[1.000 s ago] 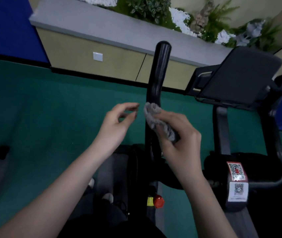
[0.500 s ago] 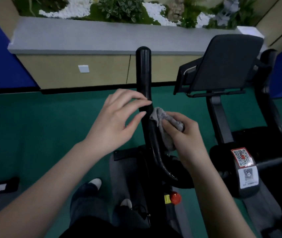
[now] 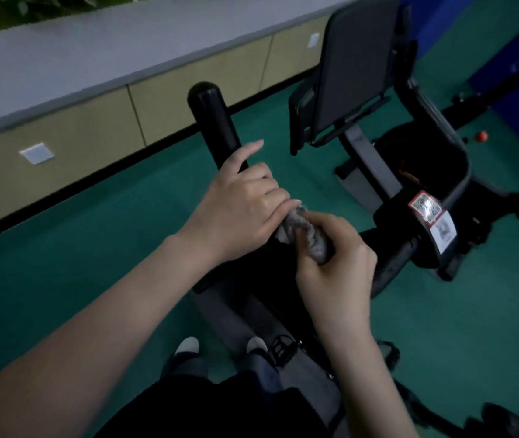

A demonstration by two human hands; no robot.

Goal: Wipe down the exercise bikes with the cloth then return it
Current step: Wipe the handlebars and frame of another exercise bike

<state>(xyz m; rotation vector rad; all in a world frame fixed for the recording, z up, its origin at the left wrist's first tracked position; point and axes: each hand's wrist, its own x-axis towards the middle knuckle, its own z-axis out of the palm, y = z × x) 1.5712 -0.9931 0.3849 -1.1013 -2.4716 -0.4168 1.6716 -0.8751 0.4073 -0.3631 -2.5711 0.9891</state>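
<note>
Left hand [image 3: 239, 200], right hand [image 3: 335, 267] (both curled)

text: none legible | QR stickers [image 3: 427, 207] on bike [image 3: 441, 165]: blurred

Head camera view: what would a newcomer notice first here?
Two bare hands meet mid-frame: the right hand grips a crumpled grey cloth, while the left hand curls over a black handlebar. To the right stands a second bike with QR stickers.

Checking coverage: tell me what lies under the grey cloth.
The black handlebar leads under the cloth, which the right hand grips. The bar's surface directly beneath is covered.
</note>
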